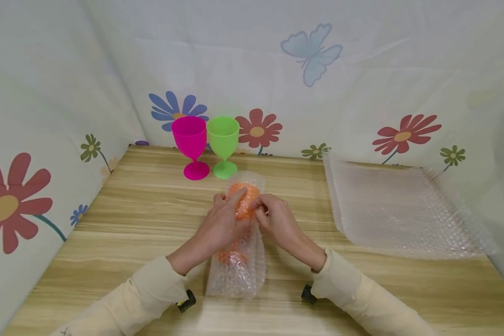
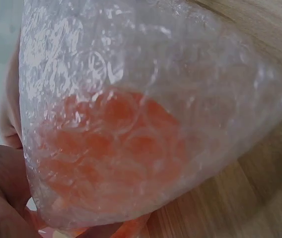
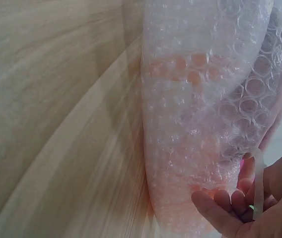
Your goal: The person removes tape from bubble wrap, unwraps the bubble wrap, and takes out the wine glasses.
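Note:
An orange goblet (image 1: 233, 256) lies wrapped in bubble wrap (image 1: 236, 282) on the table, its bowl away from me and its foot nearer. My left hand (image 1: 224, 224) grips the wrapped bowl from the left, one finger stretched along its top. From the right, my right hand (image 1: 279, 218) is at the wrap with bent thumb and fingers close together. The right wrist view shows a pale translucent strip (image 3: 258, 186) pinched in that hand; its exact kind is unclear. Orange shows blurred through the bubble wrap (image 2: 106, 148) in the left wrist view.
A pink goblet (image 1: 190, 140) and a green goblet (image 1: 224, 140) stand upright side by side at the table's back. More bubble wrap (image 1: 399, 210) lies flat on the right, reaching over the edge. A flowered cloth (image 1: 235, 60) hangs behind the wooden table (image 1: 151, 205).

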